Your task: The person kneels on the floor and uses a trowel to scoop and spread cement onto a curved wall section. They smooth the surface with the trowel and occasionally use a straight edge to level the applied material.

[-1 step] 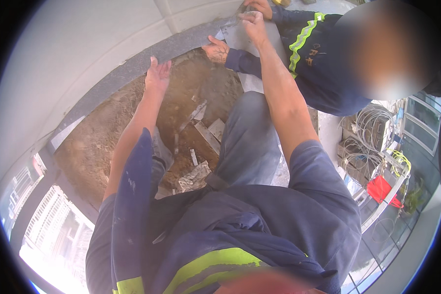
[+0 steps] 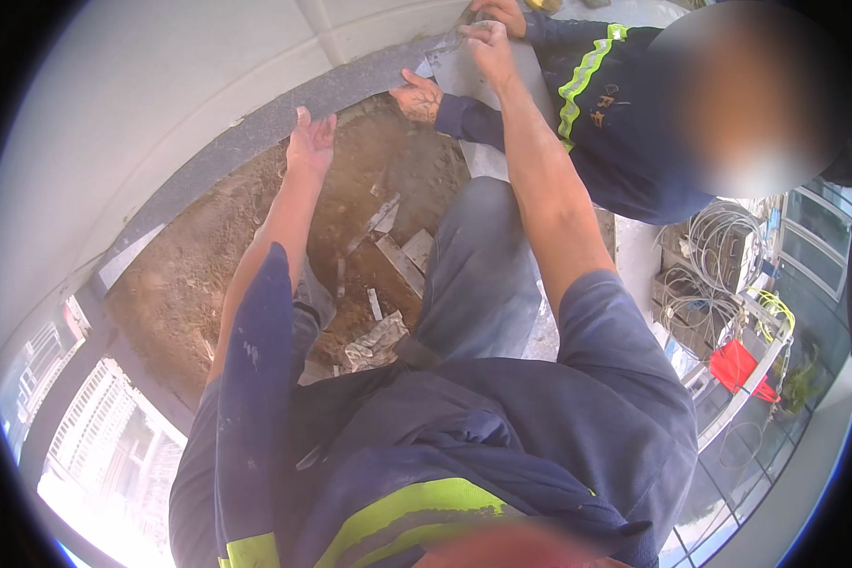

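A long dark grey stone-like strip [image 2: 350, 83] runs along the foot of the pale wall. Just below its edge, my left hand [image 2: 310, 142] is palm up with the fingers spread, holding nothing; whether a fingertip touches the strip is hard to tell. At the strip's far right end, my right hand [image 2: 489, 47] is closed with bent fingers, and whatever lies in them is hidden. Right beside it is a co-worker's hand [image 2: 504, 13]. The co-worker's other hand [image 2: 418, 97] reaches toward the strip's lower edge, between my two hands.
Brown soil [image 2: 194, 275] lies below the strip, with broken pieces [image 2: 400, 265] and crumpled scrap [image 2: 377, 341] near my knees. A co-worker in a dark jacket [image 2: 601, 114] leans in at the right. Coiled cables [image 2: 719, 246] and a red object [image 2: 740, 367] are farther right.
My left hand and forearm have shifted slightly to the right. My right hand and the co-worker's hands look the same.
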